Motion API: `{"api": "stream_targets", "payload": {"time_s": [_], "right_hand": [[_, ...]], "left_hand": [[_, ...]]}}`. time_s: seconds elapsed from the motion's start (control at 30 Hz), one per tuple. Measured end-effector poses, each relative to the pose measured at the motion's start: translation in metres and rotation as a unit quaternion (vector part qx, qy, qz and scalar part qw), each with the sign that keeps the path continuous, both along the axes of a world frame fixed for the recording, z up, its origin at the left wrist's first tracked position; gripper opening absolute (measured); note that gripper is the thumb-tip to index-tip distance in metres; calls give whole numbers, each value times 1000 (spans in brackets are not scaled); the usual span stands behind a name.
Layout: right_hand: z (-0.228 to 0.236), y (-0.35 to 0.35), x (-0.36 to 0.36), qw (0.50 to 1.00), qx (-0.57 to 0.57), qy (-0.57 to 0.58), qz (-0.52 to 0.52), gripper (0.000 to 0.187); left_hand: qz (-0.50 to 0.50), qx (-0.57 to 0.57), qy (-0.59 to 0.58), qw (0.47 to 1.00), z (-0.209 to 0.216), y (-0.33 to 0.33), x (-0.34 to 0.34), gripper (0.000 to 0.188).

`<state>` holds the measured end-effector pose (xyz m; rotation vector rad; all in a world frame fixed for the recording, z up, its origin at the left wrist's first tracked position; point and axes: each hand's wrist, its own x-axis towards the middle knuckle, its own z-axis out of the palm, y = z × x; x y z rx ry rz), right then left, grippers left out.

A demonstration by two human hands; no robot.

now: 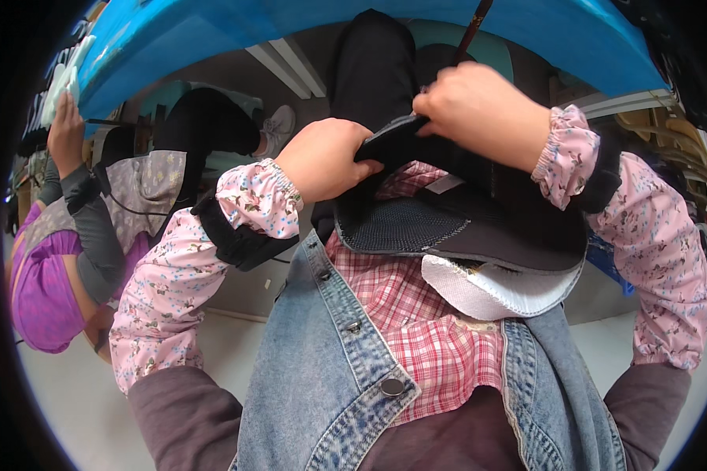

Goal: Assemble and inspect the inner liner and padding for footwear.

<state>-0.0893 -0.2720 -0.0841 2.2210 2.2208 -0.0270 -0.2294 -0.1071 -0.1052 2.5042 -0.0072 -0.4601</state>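
My left hand (326, 157) pinches the edge of a black fabric piece (393, 138), which looks like a shoe upper, above my lap. Close beside it, my right hand (479, 110) is closed around a slim dark-brown brush handle (474, 30) that points up and away; the lower end is hidden by the hand. The fingers of that hand are at the black piece's edge. Below, a black mesh upper (401, 224) lies across my lap. Under its right side a white mesh upper (495, 292) sticks out.
A blue-covered table (212, 31) curves across the far side. To the left sits another person in a purple top (51, 275), one hand (66, 135) near pale pieces at the table's edge. Stacked tan pieces (683, 153) stand at the far right.
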Motion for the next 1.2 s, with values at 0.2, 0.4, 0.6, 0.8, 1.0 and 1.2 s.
{"api": "stream_targets", "payload": {"time_s": [0.2,0.4,0.6,0.8,1.0,1.2], "right_hand": [[7,1,-10,996,-51,74,-29,22],[12,2,-10,993,-74,79,-46,23],[9,8,-1,992,-93,85,-25,23],[13,7,4,990,-101,96,-23,23],[17,2,6,993,-47,101,-42,26],[13,-5,8,990,-48,124,-48,26]], "left_hand": [[2,-73,76,994,-4,6,12,33],[30,-39,-21,999,-14,-2,4,28],[16,-38,36,998,-7,5,12,28],[48,-10,-31,998,-10,-5,12,25],[31,-59,-135,989,-4,-9,19,29],[27,23,-80,996,7,-21,26,25]]}}
